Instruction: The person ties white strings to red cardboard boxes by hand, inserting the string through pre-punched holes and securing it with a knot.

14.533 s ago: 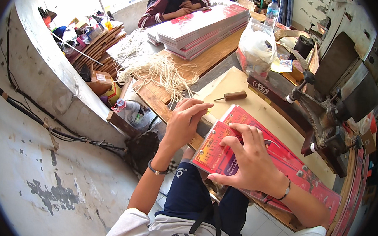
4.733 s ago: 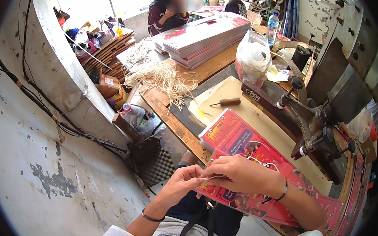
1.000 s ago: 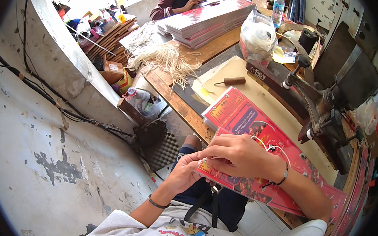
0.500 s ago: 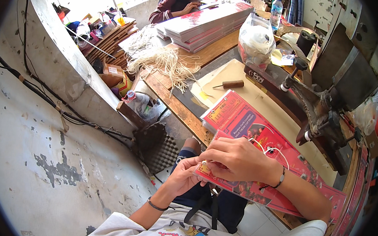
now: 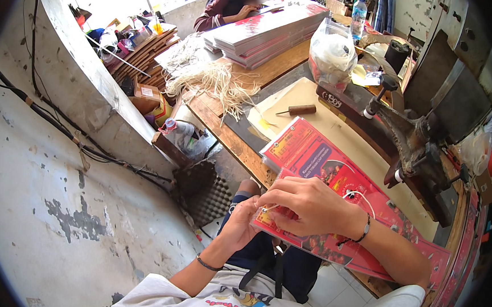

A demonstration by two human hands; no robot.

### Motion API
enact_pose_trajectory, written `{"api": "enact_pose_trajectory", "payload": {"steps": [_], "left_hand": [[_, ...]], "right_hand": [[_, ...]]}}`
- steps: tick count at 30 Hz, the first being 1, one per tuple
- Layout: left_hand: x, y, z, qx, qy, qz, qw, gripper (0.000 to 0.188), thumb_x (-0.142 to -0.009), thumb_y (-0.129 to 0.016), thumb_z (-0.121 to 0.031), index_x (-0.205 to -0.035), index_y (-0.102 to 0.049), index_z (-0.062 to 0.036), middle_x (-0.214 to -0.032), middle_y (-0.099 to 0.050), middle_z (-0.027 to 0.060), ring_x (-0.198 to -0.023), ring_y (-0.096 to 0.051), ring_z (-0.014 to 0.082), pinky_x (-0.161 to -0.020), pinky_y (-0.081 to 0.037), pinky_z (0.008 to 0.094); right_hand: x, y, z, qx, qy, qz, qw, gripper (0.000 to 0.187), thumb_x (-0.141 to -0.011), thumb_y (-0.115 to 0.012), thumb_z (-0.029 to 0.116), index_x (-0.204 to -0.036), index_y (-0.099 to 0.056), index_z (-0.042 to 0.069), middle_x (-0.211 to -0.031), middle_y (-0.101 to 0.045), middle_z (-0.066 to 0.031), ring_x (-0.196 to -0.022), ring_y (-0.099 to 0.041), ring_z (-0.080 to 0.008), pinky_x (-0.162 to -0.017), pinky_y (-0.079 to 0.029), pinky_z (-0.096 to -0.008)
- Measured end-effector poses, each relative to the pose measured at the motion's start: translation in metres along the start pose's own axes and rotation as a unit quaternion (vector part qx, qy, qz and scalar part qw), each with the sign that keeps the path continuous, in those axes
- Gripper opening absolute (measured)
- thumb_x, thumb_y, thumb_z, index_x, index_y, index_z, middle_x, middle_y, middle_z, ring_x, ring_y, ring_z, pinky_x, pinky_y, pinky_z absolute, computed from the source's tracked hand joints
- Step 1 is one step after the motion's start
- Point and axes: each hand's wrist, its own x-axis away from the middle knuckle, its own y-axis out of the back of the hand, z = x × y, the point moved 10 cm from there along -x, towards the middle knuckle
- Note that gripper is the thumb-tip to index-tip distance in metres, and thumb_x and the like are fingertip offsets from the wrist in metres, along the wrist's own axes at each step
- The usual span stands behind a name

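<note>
A long red printed sheet (image 5: 330,248) with a clear glossy edge lies slanted across my lap and the table edge. My left hand (image 5: 240,224) pinches its near left corner, thumb and fingers close to a small hole there. My right hand (image 5: 311,206) bends over the same corner, its fingertips closed on a white string (image 5: 271,207); the tips are partly hidden. A loop of white cord (image 5: 364,199) curves out behind the right wrist over the sheet. Beneath lies a stack of similar red sheets (image 5: 306,148) on the table.
A wooden-handled awl (image 5: 300,109) lies on beige board (image 5: 281,102) beyond the sheets. Loose cream cords (image 5: 219,86) hang near the table's left edge. A black metal clamp device (image 5: 412,136) stands at right. Stacked boards (image 5: 271,32), a plastic bag (image 5: 331,54) and another person (image 5: 227,12) are farther back.
My left fingers have moved slightly up and closer to the right fingertips at the corner. Less of the cord loop shows behind my right hand, and string now shows at the fingertips.
</note>
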Motion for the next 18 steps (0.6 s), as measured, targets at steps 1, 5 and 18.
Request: {"api": "enact_pose_trajectory", "payload": {"steps": [1,5,18], "left_hand": [[-0.002,0.012,0.004,0.017,0.004,-0.030,0.999,0.018,-0.101,-0.051,-0.021,-0.102,-0.057,-0.0043,-0.098,-0.067,0.0075,-0.083,-0.068,0.0170,-0.078,-0.056,0.0313],[-0.012,0.046,0.009,0.108,0.021,-0.065,0.992,0.017,-0.100,-0.047,-0.016,-0.101,-0.057,-0.0027,-0.090,-0.066,0.0067,-0.085,-0.067,0.0181,-0.083,-0.055,0.0313],[0.008,-0.027,-0.084,-0.381,-0.145,0.067,0.911,0.026,-0.102,-0.056,-0.025,-0.096,-0.063,-0.0007,-0.069,-0.048,-0.0053,-0.059,-0.039,0.0021,-0.050,-0.030,0.0225]], "right_hand": [[-0.001,-0.001,0.000,-0.002,-0.010,0.015,1.000,0.025,-0.085,-0.067,0.011,-0.110,-0.066,0.010,-0.091,-0.064,-0.0077,-0.084,-0.066,-0.0259,-0.070,-0.057,-0.0369],[-0.004,-0.003,-0.004,-0.011,-0.068,0.077,0.995,0.016,-0.090,-0.063,0.013,-0.104,-0.065,0.004,-0.098,-0.067,-0.0105,-0.090,-0.068,-0.0315,-0.078,-0.058,-0.0408],[0.008,0.017,-0.021,-0.042,-0.219,0.258,0.940,0.019,-0.098,-0.063,0.022,-0.105,-0.067,0.005,-0.079,-0.068,-0.0157,-0.073,-0.069,-0.0307,-0.067,-0.053,-0.0407]]}}
